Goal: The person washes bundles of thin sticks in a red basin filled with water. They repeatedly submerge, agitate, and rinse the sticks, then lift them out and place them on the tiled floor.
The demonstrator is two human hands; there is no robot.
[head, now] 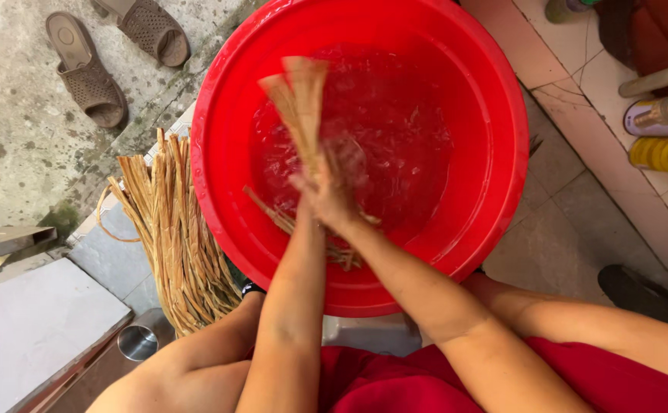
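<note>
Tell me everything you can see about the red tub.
The red tub is a large, round basin, plastic by its look, with a thick rolled rim. It sits on tiled floor, holding shallow, rippling water. Both hands work a bundle of tan strips in it. A pile of dry strips leans against its left side.

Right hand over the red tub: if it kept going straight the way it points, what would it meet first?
Probably the bundle of pale straw strips it already grips, then the water in the red tub. The right hand is motion-blurred, so depth is unclear.
</note>
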